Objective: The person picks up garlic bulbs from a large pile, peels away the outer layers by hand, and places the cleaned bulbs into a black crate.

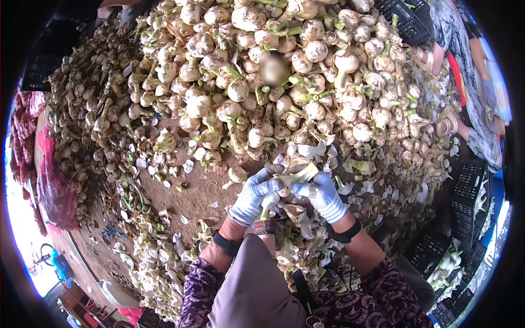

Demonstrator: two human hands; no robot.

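Observation:
Both my hands wear white and blue striped gloves with dark bands at the wrists. Between them is a garlic bulb (285, 185) with a short pale green stem pointing up and right. My left hand (256, 192) has its fingers closed round the bulb's left side. The fingers of my right hand (321, 195) pinch it from the right, by the stem. Just below my left hand is another pale bulb (269, 202). Beyond my hands rises a large heap of soil-stained garlic bulbs (240, 90).
Peeled skins (158, 262) litter the brown ground (186, 197) around my legs. Black crates (467, 186) holding trimmed garlic stand at the right. Another person's patterned clothing (484, 145) shows at the upper right. Red mesh sacks (54, 186) lie at the left.

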